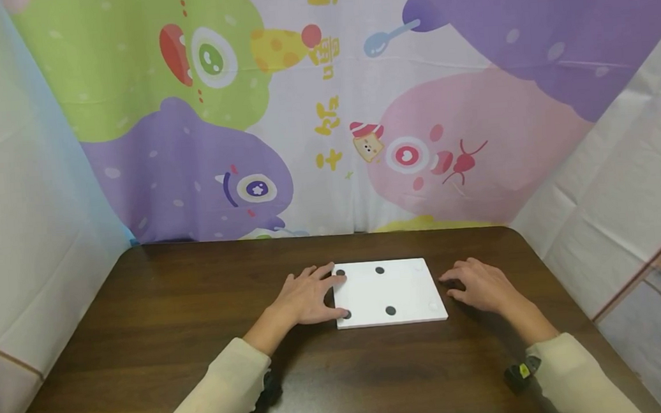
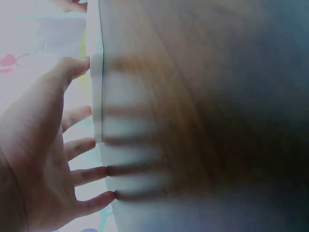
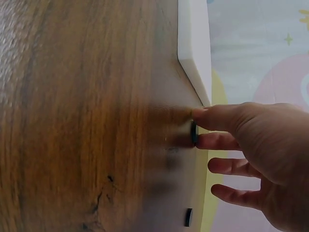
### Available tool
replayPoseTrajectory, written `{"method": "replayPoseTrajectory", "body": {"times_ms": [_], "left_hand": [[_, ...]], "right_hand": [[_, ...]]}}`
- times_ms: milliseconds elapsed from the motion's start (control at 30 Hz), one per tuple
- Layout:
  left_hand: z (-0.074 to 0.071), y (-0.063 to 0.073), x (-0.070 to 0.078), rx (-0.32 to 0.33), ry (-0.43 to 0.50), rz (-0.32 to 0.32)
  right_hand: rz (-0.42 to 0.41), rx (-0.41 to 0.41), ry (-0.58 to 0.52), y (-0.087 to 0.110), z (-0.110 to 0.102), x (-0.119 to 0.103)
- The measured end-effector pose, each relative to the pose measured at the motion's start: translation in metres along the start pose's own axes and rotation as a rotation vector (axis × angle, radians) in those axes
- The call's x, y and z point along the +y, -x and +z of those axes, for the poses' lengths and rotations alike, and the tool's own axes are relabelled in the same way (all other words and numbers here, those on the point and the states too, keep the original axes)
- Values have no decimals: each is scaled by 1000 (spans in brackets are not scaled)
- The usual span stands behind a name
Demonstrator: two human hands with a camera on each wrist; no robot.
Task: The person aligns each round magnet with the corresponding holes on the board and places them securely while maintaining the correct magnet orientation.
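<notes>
A white rectangular board [image 1: 365, 293] lies flat on the table. Several black discs sit on it, among them a disc [image 1: 380, 270] at its upper middle and another [image 1: 391, 310] at the lower middle. Two faint round marks show at its right end. My left hand [image 1: 308, 296] steadies the board's left end with fingers spread, thumb and index finger resting by the discs there. Just right of the board, my right hand [image 1: 482, 285] has thumb and index finger about a small black disc [image 3: 194, 133] at the tabletop, appearing to pinch it.
Another black disc [image 3: 188, 217] lies on the table near the right hand's lower fingers. The dark wooden table [image 1: 160, 321] reaches back to a cartoon-print curtain [image 1: 323, 104], with pale cloth hanging on both sides.
</notes>
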State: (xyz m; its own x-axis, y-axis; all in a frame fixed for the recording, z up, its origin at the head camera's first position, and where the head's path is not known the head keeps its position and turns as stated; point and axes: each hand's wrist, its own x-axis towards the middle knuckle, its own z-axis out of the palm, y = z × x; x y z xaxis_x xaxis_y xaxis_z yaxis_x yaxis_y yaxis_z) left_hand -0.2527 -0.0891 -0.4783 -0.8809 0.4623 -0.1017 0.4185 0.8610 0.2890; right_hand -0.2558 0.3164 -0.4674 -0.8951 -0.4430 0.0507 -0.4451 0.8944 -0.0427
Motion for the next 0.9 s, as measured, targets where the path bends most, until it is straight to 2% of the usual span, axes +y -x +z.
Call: {"method": "replayPoseTrajectory", "body": {"times_ms": [433,700,900], "left_hand": [[0,0,-5,-30,1,23],[24,-17,-29,0,42,63],[2,-2,-9,-34,21,38]], "right_hand": [[0,23,0,0,0,-1],[1,38,11,-2,2,-1],[30,17,-4,-3,1,-1]]}}
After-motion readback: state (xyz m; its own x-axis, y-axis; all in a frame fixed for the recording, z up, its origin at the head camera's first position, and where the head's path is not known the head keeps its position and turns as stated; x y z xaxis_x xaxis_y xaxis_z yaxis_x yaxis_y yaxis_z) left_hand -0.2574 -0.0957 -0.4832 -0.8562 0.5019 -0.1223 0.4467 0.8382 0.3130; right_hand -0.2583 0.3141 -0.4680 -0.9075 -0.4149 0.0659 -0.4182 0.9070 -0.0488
